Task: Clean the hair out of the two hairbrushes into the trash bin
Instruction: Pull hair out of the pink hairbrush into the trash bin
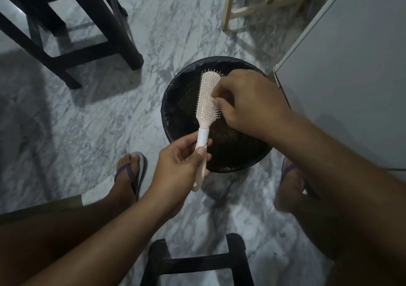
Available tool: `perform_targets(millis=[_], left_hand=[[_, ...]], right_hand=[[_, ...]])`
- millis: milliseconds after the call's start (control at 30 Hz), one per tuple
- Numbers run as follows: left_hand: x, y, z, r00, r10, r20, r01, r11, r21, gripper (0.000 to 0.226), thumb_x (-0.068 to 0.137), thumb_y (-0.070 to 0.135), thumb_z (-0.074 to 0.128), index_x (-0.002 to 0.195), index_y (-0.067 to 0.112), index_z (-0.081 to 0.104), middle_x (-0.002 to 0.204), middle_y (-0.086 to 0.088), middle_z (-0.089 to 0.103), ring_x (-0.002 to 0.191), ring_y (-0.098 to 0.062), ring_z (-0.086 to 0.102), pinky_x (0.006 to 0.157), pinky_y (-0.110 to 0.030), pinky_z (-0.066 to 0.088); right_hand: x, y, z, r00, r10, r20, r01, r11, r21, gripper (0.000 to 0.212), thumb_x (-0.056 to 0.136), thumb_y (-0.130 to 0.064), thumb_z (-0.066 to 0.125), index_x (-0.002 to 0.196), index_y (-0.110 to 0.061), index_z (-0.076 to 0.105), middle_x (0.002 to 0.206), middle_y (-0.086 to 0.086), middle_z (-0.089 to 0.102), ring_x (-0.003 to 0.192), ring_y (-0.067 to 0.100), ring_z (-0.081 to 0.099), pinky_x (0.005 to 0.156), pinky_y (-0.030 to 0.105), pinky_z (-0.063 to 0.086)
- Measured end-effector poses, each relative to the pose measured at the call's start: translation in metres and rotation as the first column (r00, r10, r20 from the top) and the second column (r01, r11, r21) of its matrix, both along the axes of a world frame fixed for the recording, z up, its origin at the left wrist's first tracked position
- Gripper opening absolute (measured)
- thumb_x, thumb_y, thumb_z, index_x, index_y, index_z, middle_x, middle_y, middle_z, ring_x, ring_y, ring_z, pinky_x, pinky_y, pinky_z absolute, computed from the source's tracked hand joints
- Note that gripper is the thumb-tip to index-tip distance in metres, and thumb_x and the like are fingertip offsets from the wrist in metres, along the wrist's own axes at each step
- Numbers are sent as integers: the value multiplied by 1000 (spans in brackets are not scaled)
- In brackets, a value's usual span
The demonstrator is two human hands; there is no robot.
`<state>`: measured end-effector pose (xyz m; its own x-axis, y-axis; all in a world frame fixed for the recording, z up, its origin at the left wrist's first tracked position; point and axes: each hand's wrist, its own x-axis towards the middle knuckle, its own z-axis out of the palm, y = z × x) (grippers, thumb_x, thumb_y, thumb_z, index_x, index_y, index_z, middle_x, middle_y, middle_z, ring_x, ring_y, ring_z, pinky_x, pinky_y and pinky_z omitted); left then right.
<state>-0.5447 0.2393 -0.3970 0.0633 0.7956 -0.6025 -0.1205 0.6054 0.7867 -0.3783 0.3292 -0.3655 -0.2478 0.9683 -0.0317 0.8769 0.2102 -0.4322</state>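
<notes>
Hairbrush [207, 101] in the head view sits above the open mouth of the trash bin [165, 112], bristles facing up. Its long axis runs away from the person, handle nearest and head over the far half of the bin. The left hand [182, 167] grips the handle from the left side, fingers wrapped under it and thumb laid along the top. The right hand [248, 101] comes in from the right across the head, its fingers [216, 103] bent down into the bristles; whether they pinch any hair cannot be made out. Any pull should probably go up along the bristles and let go right there, since the bin lies directly below. A second brush is not in view.
</notes>
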Motion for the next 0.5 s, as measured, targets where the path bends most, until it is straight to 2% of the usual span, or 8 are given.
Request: perform_targets(millis=[133,267,333,400,500], left_hand=[[0,-1,0,998,-30,-50,32,999,35,32,98,5,56,115,30,65,98,12,77,75,-3,66,65,-27,57],[-1,-2,0,998,-43,-50,45,999,29,33,98,4,56,121,24,65,101,7,76,75,-7,65,64,-28,54],[-2,-2,1,999,-34,-11,34,999,9,33,98,3,55,124,20,65,104,4,76,74,-10,64,63,-30,54],[-3,0,3,999,-20,27,20,1000,-4,33,98,3,54,126,15,64,106,3,76,75,-10,64,61,-31,54],[-4,2,3,999,-27,36,27,1000,3,32,98,5,54,128,13,64,109,6,76,78,-7,67,62,-31,55]], right_hand=[[-4,1,2,983,1,184,3,1000,-21,17,90,-31,66,102,-20,72,107,1,65,105,28,61,86,48,55],[-10,-3,-1,973,-2,232,3,1000,-2,12,91,-23,64,99,-17,70,103,3,65,99,27,62,80,46,55],[-8,-2,-4,991,-40,125,44,999,-32,11,94,-23,62,98,-18,71,102,1,66,95,23,63,79,43,55],[-5,3,-2,987,-135,-92,122,984,-134,11,95,-24,61,95,-20,72,98,-4,70,90,15,64,81,33,54],[12,18,9,868,-339,-363,304,941,-151,14,99,-23,58,97,-18,72,87,-10,67,77,1,59,69,9,44]])
